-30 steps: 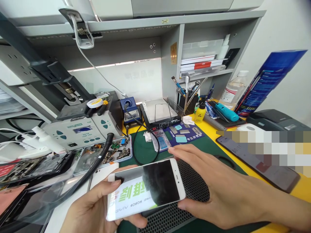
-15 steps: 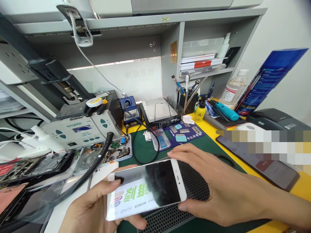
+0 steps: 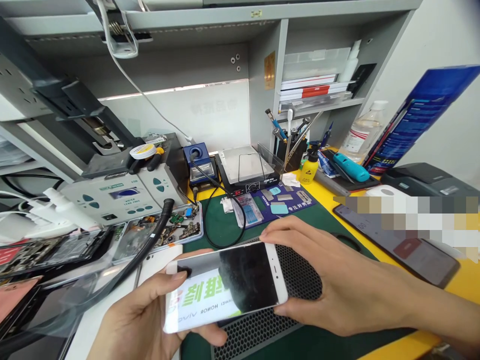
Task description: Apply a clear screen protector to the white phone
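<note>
A white smartphone (image 3: 247, 280) with a dark, glossy screen is held sideways between both hands. Reflected green characters and brand names show on its glass. My left hand (image 3: 146, 310) grips the left end, thumb on the front and fingers behind. At the right end, my right hand (image 3: 337, 280) pinches the phone's corners between thumb and fingers. Beneath the phone lies a black honeycomb mat (image 3: 258, 332) on the green work mat (image 3: 318, 340). The phone's back is hidden from me.
Behind the hands stand a heating plate (image 3: 245, 167) and a soldering station (image 3: 200, 167). A tray of small parts (image 3: 183, 225) and a black hose (image 3: 157, 230) are on the left. Another phone (image 3: 397, 245) lies on the right. A yellow bottle (image 3: 309, 167) stands near the tool holder.
The camera view has shifted slightly. The reflection on the phone's screen has slid left, and the phone is tilted a little differently. Both hands keep their hold.
</note>
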`<action>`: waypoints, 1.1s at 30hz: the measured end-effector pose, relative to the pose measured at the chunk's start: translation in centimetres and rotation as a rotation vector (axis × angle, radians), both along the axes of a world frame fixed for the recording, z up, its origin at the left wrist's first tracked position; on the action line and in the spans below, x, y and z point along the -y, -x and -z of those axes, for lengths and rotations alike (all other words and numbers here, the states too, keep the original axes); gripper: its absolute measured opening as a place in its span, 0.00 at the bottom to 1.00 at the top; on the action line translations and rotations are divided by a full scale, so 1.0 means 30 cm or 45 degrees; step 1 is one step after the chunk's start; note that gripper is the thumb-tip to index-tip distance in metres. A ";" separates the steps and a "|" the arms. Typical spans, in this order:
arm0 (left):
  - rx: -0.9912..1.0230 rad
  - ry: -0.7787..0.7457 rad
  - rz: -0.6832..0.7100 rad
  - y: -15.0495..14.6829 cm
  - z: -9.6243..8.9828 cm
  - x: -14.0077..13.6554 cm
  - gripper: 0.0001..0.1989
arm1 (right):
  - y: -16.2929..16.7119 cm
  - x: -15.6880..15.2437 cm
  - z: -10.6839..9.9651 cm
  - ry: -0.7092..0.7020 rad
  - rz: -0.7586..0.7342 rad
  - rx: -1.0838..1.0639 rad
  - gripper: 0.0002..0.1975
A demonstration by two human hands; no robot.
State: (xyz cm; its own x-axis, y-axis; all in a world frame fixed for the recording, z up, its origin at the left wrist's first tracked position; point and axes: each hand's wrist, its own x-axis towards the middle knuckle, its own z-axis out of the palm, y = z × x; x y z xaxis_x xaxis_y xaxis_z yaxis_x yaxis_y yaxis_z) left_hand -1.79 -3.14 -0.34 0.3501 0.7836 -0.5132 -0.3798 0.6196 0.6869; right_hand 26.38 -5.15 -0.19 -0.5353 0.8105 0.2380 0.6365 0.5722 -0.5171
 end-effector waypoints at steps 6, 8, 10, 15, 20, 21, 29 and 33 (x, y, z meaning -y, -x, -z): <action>-0.029 -0.073 0.146 0.036 0.038 -0.011 0.17 | -0.001 -0.006 0.005 -0.010 -0.039 0.015 0.33; 0.018 -0.064 0.188 0.055 0.057 -0.017 0.20 | -0.003 -0.007 0.010 -0.022 -0.061 -0.002 0.33; 0.017 -0.070 0.199 0.068 0.070 -0.020 0.20 | -0.006 -0.009 0.014 -0.047 -0.078 -0.018 0.34; -0.035 -0.088 0.195 0.069 0.072 -0.022 0.22 | -0.009 -0.008 0.018 -0.055 -0.054 -0.008 0.33; -0.057 -0.085 0.206 0.065 0.069 -0.024 0.23 | -0.009 -0.005 0.017 -0.048 -0.019 0.022 0.35; -0.055 -0.080 0.207 0.064 0.068 -0.023 0.23 | -0.008 -0.005 0.016 -0.052 -0.017 0.024 0.35; -0.049 -0.081 0.124 0.033 0.044 -0.004 0.27 | -0.008 -0.010 0.013 -0.164 -0.051 0.028 0.33; -0.036 -0.084 0.098 0.023 0.045 -0.005 0.25 | -0.004 -0.008 0.017 -0.187 -0.030 0.051 0.32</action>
